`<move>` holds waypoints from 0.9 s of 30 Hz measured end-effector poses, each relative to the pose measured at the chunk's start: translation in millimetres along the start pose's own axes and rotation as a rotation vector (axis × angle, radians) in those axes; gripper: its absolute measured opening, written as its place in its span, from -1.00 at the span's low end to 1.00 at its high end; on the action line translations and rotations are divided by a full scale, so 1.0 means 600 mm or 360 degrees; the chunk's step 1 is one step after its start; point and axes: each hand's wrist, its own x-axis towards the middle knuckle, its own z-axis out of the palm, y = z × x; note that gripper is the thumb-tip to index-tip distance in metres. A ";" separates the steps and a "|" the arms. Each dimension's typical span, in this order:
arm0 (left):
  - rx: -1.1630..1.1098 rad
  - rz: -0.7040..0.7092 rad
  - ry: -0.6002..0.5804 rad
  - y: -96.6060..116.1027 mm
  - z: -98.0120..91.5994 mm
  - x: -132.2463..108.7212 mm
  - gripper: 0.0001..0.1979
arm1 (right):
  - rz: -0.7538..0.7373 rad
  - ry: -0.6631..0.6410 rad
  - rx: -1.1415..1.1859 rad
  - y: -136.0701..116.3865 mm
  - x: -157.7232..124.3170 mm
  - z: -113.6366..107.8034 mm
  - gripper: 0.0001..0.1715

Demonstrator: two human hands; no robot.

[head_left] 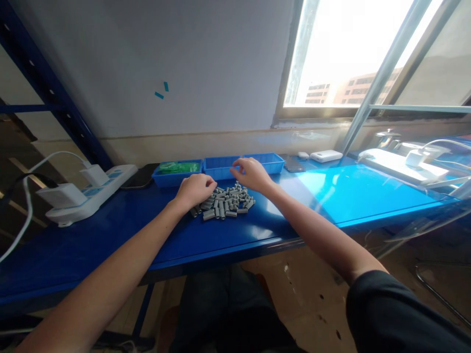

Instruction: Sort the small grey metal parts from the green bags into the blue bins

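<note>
A pile of small grey cylindrical pieces (225, 202) lies on the blue table. My left hand (196, 189) rests at the pile's left side, fingers curled together; whatever they may hold is hidden. Above the pile's back right edge is my right hand (250, 172), in front of the blue bins, its thumb and fingers apart and nothing visible between them. Behind the hands stand a left bin (158, 180) with green pieces (179, 167) in it, a middle bin (217, 162) and a right bin (274, 164), the middle one partly covered by my right hand.
On the left lies a white power strip (88, 201) with plugged-in chargers, beside a dark flat object (139, 177). A white device (326, 156) sits right of the bins. Another power strip (403, 166) is farther right. The blue table's front edge (235, 252) runs before my legs.
</note>
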 end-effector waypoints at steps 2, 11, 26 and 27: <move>0.0018 -0.0042 -0.0002 -0.005 -0.001 0.000 -0.70 | -0.0205 -0.0106 0.0076 -0.030 0.002 0.011 -0.70; -0.0075 -0.0114 0.0016 -0.027 -0.003 0.003 -0.73 | -0.0617 -0.0656 0.0177 -0.041 0.041 0.037 -0.82; -0.0315 0.0199 -0.0307 -0.041 -0.036 -0.005 -0.61 | 0.0188 0.0739 -0.0140 0.070 0.043 -0.055 -0.67; -0.0288 0.0190 -0.0235 -0.036 -0.031 -0.004 -0.61 | 0.0298 0.0672 -0.0218 0.089 0.041 -0.052 -0.70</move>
